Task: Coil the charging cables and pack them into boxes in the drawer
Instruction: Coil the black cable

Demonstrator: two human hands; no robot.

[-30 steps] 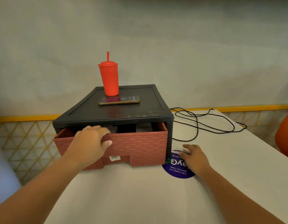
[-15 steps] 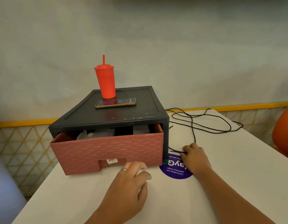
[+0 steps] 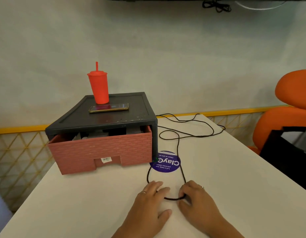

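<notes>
Where cable (image 3: pixel 178 146) crosses sticker (image 3: pixel 166 164), cup (image 3: pixel 99 88), phone (image 3: pixel 108 108) atop cabinet (image 3: pixel 135 109)

1. Drawer (image 3: pixel 100 152): contents are mostly hidden behind its pink front and beneath the dark casing (image 3: pixel 114 121). Only grey and black tops show, and they are not identifiable.
2. Cable (image 3: pixel 173 198): one stretch passes under the fingers of the left hand (image 3: pixel 148 203), and the pinch of the right hand (image 3: pixel 195 201) covers another. The far run disappears behind the casing. No plug can be made out.
3. Both forearms are cut off by the bottom edge.
4. Sticker (image 3: pixel 166 162): its left margin is covered by the casing's corner, and the small print is illegible.
5. Label (image 3: pixel 106 159) on the drawer front: too small to read.
6. Orange chair (image 3: pixel 286 117) and the black object (image 3: pixel 286 152) before it: both are cut off by the right edge. The object's kind cannot be told.
7. Phone (image 3: pixel 109 107): screen blurred.
</notes>
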